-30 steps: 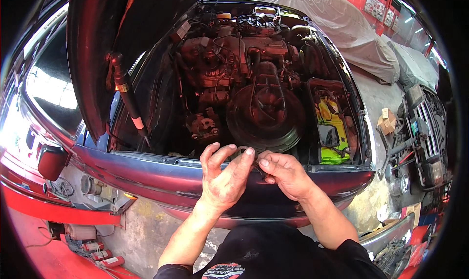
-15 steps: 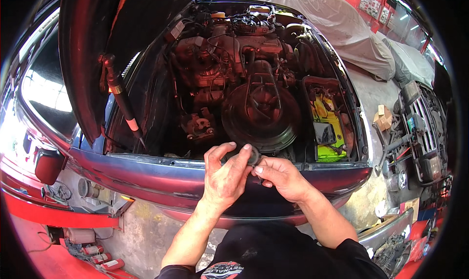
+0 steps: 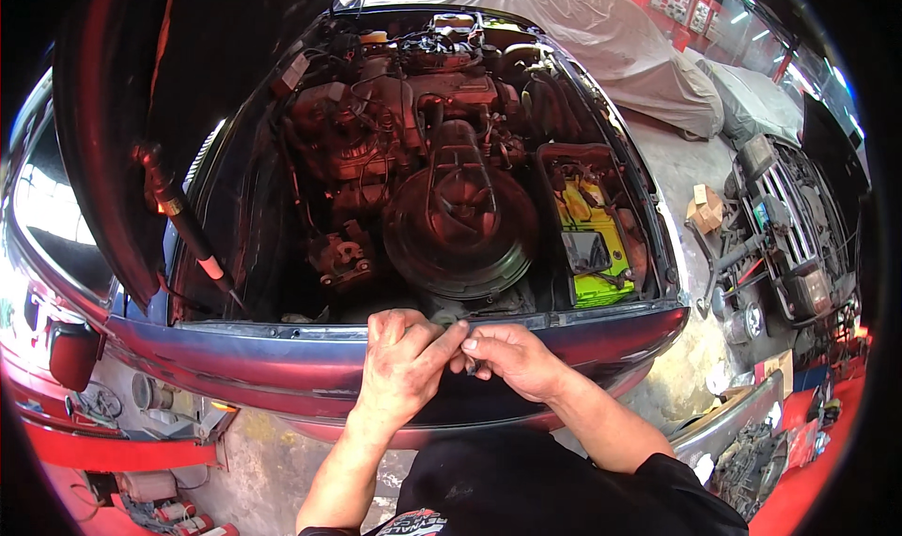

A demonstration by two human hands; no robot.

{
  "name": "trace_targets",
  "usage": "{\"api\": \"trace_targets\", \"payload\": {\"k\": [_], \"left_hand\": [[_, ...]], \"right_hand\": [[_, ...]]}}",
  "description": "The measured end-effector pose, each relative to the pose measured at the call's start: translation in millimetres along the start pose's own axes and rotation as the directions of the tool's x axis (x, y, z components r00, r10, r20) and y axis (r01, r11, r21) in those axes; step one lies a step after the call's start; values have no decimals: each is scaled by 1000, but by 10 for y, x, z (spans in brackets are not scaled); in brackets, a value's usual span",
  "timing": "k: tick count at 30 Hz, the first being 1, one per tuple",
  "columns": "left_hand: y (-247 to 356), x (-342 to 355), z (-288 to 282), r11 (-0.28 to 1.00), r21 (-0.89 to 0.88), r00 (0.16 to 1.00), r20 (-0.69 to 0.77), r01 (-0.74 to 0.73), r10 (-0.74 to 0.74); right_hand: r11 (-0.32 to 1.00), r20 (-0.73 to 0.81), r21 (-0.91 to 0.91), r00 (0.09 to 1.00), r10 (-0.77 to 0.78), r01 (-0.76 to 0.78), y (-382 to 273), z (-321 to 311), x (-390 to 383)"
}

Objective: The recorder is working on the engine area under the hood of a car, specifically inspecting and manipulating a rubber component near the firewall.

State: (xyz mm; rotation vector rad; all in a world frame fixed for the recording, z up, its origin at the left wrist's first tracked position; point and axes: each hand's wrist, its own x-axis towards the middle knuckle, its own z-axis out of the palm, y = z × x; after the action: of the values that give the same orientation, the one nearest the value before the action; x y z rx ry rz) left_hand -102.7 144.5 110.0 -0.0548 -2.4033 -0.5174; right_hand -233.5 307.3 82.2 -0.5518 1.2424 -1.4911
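My left hand [image 3: 404,359] and my right hand [image 3: 515,354] meet over the front edge of the car's engine bay. Between them is a small dark part [image 3: 473,368], mostly covered by the fingers; its exact kind cannot be made out. My left hand is closed on it with the index finger stretched toward the right hand. Thumb and fingers of my right hand pinch it from the other side. Just beyond the hands sits the large round black air filter housing [image 3: 460,235], apart from them.
A yellow-green battery [image 3: 597,245] stands at the engine bay's right. The raised panel [image 3: 103,141] with its black strut [image 3: 193,235] rises on the left. Covered cars [image 3: 611,57] stand behind. Loose car parts [image 3: 799,226] lie on the right, and a red beam [image 3: 113,445] crosses the lower left.
The view has shifted, so the car appears farther left. My left fingers have curled and lowered, and the dark round part seen between the hands is now more hidden.
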Motion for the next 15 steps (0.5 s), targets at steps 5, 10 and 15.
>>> {"api": "trace_targets", "payload": {"k": [5,10,15], "left_hand": [[-3,-85,-67,867,-454,975,173,204,-139],[47,-147,53,837,-417,933,217,354,-287],[66,-90,89,990,-79,993,13,120,-119]], "right_hand": [[999,54,-21,998,-24,25,-16,19,-102],[991,24,-118,997,-67,69,-14,-45,-132],[989,-28,-143,999,-33,29,-91,-47,-112]]}}
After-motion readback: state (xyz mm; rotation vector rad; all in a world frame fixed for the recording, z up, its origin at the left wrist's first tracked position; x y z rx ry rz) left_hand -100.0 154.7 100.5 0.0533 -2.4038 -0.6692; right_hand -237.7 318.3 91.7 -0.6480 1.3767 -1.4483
